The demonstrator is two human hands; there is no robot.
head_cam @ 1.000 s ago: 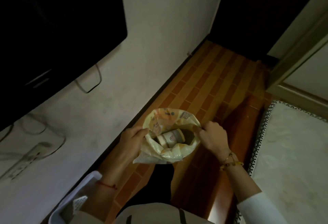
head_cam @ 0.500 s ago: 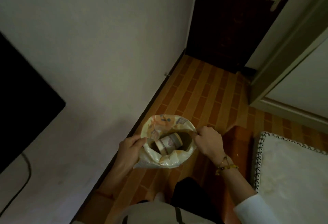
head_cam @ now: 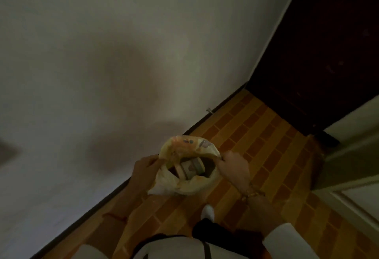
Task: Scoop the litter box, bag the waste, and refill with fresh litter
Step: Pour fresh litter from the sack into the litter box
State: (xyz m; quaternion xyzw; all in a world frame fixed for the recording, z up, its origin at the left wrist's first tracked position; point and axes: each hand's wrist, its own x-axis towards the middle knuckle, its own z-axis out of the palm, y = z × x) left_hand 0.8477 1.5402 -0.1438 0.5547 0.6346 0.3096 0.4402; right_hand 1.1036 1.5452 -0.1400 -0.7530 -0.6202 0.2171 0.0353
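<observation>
A yellow printed plastic bag (head_cam: 185,149) hangs open in front of me above the floor. My left hand (head_cam: 144,169) grips its left rim and my right hand (head_cam: 235,169) grips its right rim, holding the mouth apart. Inside lies a pale round container (head_cam: 191,168) on its side, with dark contents around it. No litter box or scoop is in view.
A plain white wall (head_cam: 102,64) runs along my left. The orange brick-pattern floor (head_cam: 256,135) leads to a dark door (head_cam: 328,43) ahead. A pale door frame (head_cam: 352,150) stands at the right. My white shoe (head_cam: 208,211) shows below the bag.
I have walked forward along the wall; the dark screen, cables and the white rug have left the view and the dark door is nearer. Both hands keep the same grip on the bag.
</observation>
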